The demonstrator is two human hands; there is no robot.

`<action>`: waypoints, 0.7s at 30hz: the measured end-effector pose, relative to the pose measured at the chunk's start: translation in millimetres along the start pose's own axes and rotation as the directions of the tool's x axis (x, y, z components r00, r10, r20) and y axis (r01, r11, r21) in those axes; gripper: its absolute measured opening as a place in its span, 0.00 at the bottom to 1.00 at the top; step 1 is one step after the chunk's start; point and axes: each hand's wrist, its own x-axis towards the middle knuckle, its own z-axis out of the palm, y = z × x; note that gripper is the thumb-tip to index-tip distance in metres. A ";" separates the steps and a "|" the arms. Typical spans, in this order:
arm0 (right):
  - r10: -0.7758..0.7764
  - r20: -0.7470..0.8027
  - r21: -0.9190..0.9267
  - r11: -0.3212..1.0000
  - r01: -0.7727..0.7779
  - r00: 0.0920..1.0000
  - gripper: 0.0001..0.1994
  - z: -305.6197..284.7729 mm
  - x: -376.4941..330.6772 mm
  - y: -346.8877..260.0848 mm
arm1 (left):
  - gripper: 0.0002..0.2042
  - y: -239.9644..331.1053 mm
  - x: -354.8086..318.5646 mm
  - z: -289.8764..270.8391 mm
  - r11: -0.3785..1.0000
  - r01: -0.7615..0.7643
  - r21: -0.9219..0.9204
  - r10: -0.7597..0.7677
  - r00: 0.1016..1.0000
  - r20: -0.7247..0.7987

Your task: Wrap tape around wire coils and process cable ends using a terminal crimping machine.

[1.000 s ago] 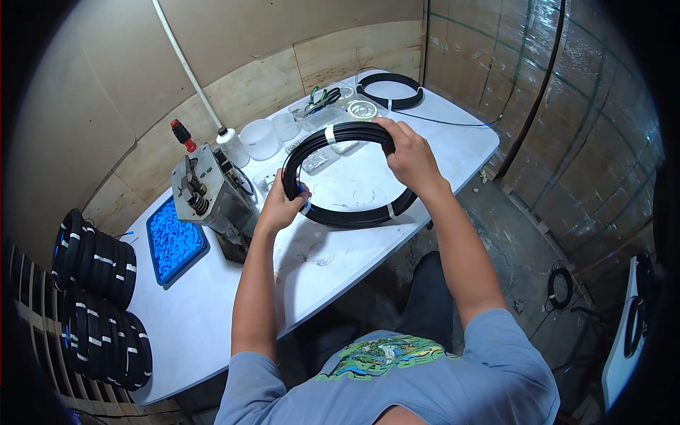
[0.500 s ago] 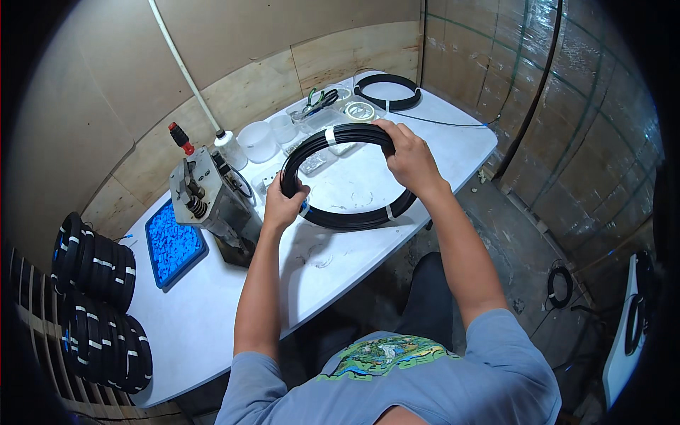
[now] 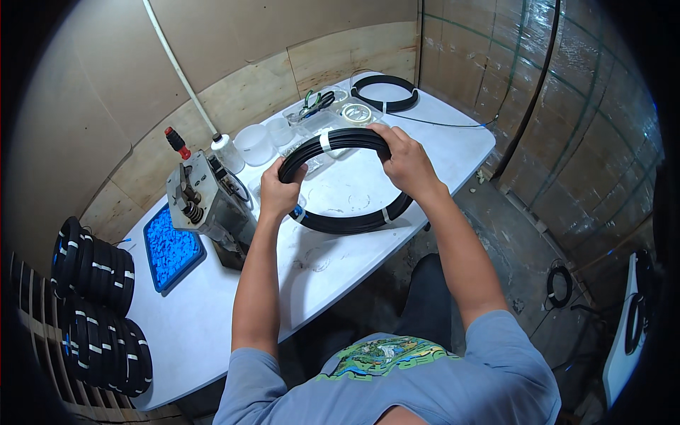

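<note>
Fingers of the left hand (image 3: 281, 191) are clamped around the left side of a black cable coil (image 3: 347, 224), the thumb lying toward the inside of the ring. Those of the right hand (image 3: 409, 163) grip its far right part, curled over the outer edge. Held between both hands, the coil is over the middle of the white table (image 3: 191, 319); whether its near arc touches the surface, I cannot tell. White bands (image 3: 325, 141) wrap it, and a small blue piece shows just below the left hand.

Left of the coil stands a metal machine (image 3: 212, 202) with a red-and-black handle (image 3: 177, 143), beside a blue tray (image 3: 185, 275) of small blue pieces (image 3: 170, 241). Farther left are two stacks of banded coils (image 3: 106, 347).

On the far side are a white bottle (image 3: 227, 152), round tubs (image 3: 255, 145), a pale roll (image 3: 356, 113) and a second coil (image 3: 400, 106). Wooden panels (image 3: 248, 81) line the far wall; plastic-wrapped cartons (image 3: 602, 85) rise at right.
</note>
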 end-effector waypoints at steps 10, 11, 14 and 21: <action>-0.050 -0.004 -0.011 0.999 0.050 0.999 0.23 2.2 -1.1 -7.6 | 0.12 54.3 12.8 -13.9 0.967 -0.178 0.183 0.138 0.968 0.211; -0.043 -0.013 -0.012 0.999 0.043 0.999 0.22 2.9 -1.6 -9.5 | 0.13 48.8 13.5 -12.6 0.962 -0.216 0.165 0.182 0.962 0.202; -0.041 -0.029 0.002 0.999 0.041 0.999 0.21 2.0 -0.6 -14.8 | 0.12 39.3 17.2 -13.3 0.947 -0.192 0.258 0.145 0.970 0.193; 0.037 -0.004 -0.054 0.998 -0.037 0.999 0.19 3.3 0.2 -29.8 | 0.10 32.9 25.3 -17.5 0.966 -0.170 0.196 0.128 0.969 0.209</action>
